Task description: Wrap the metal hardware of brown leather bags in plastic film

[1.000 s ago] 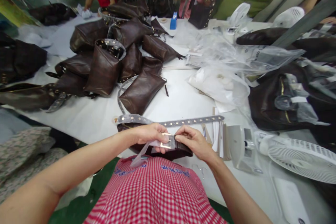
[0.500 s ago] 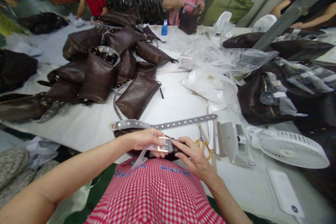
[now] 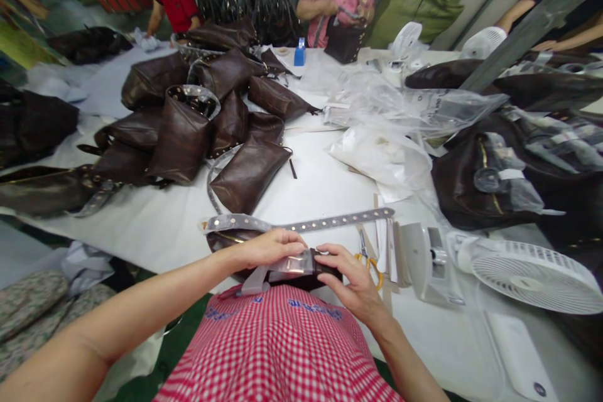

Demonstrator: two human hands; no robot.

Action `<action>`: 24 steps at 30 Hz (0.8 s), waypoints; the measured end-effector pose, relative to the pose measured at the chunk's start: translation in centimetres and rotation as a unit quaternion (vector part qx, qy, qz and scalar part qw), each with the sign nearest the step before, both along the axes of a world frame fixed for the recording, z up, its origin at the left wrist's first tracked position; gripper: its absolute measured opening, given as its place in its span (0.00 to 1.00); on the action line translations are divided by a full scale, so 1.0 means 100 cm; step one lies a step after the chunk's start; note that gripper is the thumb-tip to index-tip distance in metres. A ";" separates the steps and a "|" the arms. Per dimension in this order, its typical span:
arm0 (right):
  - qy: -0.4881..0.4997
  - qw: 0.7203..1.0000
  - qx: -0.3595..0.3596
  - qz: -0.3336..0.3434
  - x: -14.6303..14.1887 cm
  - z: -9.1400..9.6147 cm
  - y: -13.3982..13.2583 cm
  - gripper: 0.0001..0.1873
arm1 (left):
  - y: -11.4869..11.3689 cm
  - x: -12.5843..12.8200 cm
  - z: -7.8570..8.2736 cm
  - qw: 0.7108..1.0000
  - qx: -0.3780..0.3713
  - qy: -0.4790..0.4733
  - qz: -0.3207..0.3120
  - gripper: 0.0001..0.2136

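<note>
Wrapped buckle sits between 2 hands; apron's blue lettering is unreadable.

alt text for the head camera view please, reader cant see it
A person's left hand lies over a plastic-wrapped buckle and their right hand touches dark leather beside it, at a white table. A studded strap lies just beyond. Brown bags are heaped farther off to the left; yellow-handled scissors and a white fan are on the right.
</note>
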State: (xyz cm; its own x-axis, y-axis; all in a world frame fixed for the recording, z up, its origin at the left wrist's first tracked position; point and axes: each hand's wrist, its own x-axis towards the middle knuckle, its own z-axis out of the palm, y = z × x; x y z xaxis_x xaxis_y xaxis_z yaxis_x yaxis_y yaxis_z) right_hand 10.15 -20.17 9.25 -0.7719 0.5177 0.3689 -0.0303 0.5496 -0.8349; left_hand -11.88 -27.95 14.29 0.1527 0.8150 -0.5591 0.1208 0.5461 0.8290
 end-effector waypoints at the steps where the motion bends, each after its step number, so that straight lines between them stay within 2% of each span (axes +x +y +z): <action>1: -0.001 1.000 0.000 -0.007 0.000 -0.001 0.000 0.12 | -0.001 0.000 0.001 1.000 0.026 0.015 -0.010 0.20; 3: -0.006 1.000 -0.007 -0.016 -0.002 -0.003 0.001 0.12 | -0.004 -0.002 0.003 0.989 0.103 0.095 -0.047 0.27; 4: -0.010 1.000 -0.013 -0.019 -0.003 -0.005 0.001 0.11 | -0.006 -0.002 0.003 0.974 0.153 0.151 -0.071 0.29; 5: -0.016 0.999 -0.020 -0.022 -0.004 -0.006 0.002 0.11 | -0.007 -0.002 0.004 0.952 0.203 0.209 -0.096 0.28; 7: -0.040 0.998 -0.034 -0.030 -0.008 -0.006 0.006 0.10 | -0.007 -0.001 0.003 0.900 0.278 0.304 -0.141 0.17; 9: -0.072 0.995 -0.054 -0.033 -0.013 -0.005 0.010 0.10 | -0.005 0.001 0.001 0.859 0.298 0.376 -0.180 0.06; 11: -0.097 0.992 -0.078 -0.029 -0.018 -0.003 0.015 0.11 | 0.001 0.003 0.000 0.837 0.274 0.426 -0.205 0.07; 12: -0.106 0.990 -0.090 -0.025 -0.020 -0.002 0.018 0.12 | 0.004 0.004 0.001 0.836 0.252 0.440 -0.209 0.08; 15: -0.127 0.984 -0.122 -0.019 -0.025 -0.001 0.023 0.13 | 0.015 0.003 0.009 0.864 0.185 0.425 -0.196 0.09; 19: -0.149 0.977 -0.153 -0.016 -0.028 -0.004 0.027 0.14 | 0.025 0.000 0.016 0.920 0.138 0.328 -0.165 0.09; 22: -0.160 0.972 -0.174 -0.011 -0.031 -0.007 0.030 0.15 | 0.030 -0.004 0.008 0.965 0.087 0.200 -0.146 0.10; 24: -0.162 0.971 -0.178 -0.004 -0.033 -0.008 0.033 0.15 | 0.033 -0.007 -0.001 0.981 0.050 0.128 -0.137 0.11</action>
